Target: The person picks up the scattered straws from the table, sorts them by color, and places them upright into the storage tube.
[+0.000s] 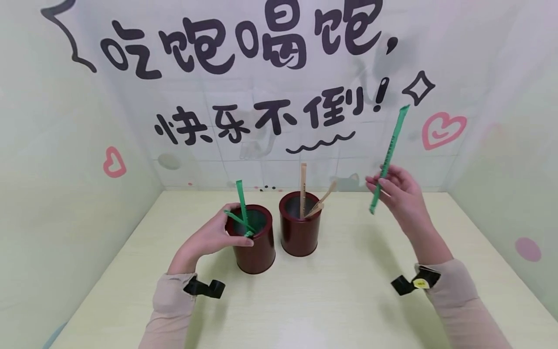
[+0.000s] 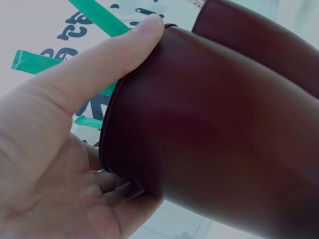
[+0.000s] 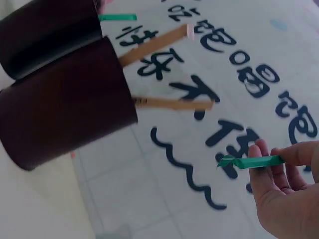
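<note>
My left hand [image 1: 209,238] grips the left dark red canister [image 1: 257,256] by its rim, the thumb on the near side and the fingers round the far side. Several green stick packets [image 1: 241,198] lean inside that canister, partly hidden by its wall. Up in the air on the right, my right hand [image 1: 404,195] pinches one long green stick packet [image 1: 394,138] between thumb and fingers, tilted with its top to the right. In the right wrist view this same packet [image 3: 261,162] sticks out past the fingertips.
A second dark red canister [image 1: 300,240] stands just right of the first, holding several tan stick packets [image 1: 303,184]. Both are on a pale wooden table [image 1: 331,300]. Behind rises a white backdrop [image 1: 257,169] with black lettering; pale walls flank both sides.
</note>
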`<state>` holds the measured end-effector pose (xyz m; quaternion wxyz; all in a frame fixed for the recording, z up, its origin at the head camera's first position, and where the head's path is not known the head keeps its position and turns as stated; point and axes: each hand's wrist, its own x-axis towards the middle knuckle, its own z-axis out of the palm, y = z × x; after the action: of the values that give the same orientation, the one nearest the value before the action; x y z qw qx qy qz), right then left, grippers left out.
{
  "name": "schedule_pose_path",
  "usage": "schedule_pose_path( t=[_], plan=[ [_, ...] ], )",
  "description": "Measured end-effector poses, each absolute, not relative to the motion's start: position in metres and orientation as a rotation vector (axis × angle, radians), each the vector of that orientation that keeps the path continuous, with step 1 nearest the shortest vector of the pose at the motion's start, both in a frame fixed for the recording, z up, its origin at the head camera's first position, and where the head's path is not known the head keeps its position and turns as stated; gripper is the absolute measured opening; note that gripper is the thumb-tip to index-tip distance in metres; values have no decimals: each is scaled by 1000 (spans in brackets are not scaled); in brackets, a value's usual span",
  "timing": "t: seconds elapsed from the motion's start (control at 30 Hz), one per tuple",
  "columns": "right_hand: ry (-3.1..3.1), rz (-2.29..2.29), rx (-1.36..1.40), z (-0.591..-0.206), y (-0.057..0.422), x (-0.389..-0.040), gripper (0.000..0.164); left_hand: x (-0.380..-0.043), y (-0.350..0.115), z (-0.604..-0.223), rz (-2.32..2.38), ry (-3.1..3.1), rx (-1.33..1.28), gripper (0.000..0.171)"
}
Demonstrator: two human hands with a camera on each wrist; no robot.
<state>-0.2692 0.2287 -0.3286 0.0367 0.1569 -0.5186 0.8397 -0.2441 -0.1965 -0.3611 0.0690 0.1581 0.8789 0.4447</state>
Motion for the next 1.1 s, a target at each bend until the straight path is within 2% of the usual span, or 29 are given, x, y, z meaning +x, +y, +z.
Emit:
schedule_pose_path(
  t=[0.13, 0.33, 0.5, 0.67, 0.8, 0.9, 1.1],
  plan=[
    [-1640, 2479, 554, -305, 188, -264, 21, -244, -197, -361, 1350, 2648, 484, 88],
    [-1653, 2447, 732, -282, 124, -255, 21, -245, -195, -361, 1336, 2648, 485, 89],
    [-1746, 2405, 899, -283, 78, -253, 20, -247, -193, -360, 1329, 2642, 483, 91],
    [-1904, 2318, 1006, -300, 45, -262, 18, -249, -191, -361, 1365, 2627, 527, 88],
    [-2181, 2146, 977, -316, 29, -271, 19, -250, -190, -362, 1397, 2605, 557, 86],
    [-2375, 1995, 954, -322, 27, -274, 28, -250, -190, -364, 1406, 2587, 557, 87],
    [-2330, 1790, 952, -308, 56, -268, 48, -250, -207, -366, 1372, 2579, 617, 91]
  ],
)
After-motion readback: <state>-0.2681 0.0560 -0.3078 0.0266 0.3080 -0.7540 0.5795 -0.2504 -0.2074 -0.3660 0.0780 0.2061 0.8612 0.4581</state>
